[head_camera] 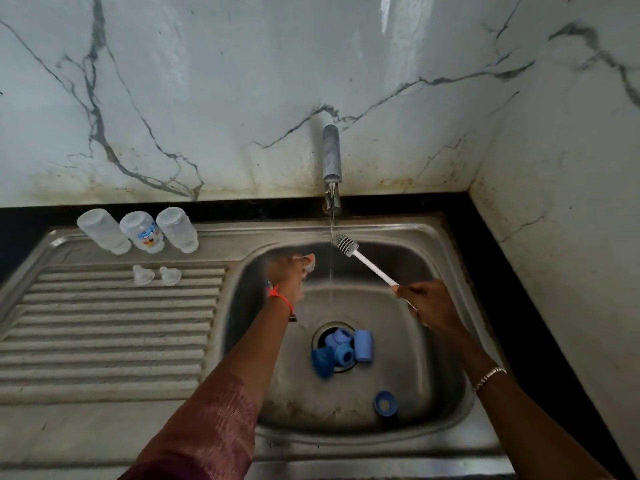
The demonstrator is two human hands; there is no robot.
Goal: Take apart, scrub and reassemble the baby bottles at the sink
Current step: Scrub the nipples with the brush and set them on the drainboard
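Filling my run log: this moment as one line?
left hand holds clear piece | right hand holds brush at tap stream | three bottles, two teats on drainboard | blue parts in sink

Blue caps (341, 351) crowding drain (317, 336), 3 bottles (142, 232) along drainboard (104, 334) back; ribbed front passable

1. The far wall (242, 81) is white marble-look tile with grey veins. Brownish stains run along its foot.
2. A matching right wall (571, 220) meets it in a corner at the far right.
3. A black counter (27, 220) shows along the far and right edges of the steel sink unit (381, 455).
4. A ribbed draining board (104, 323) forms the unit's left part.
5. Bright light glares off the far wall near its top.
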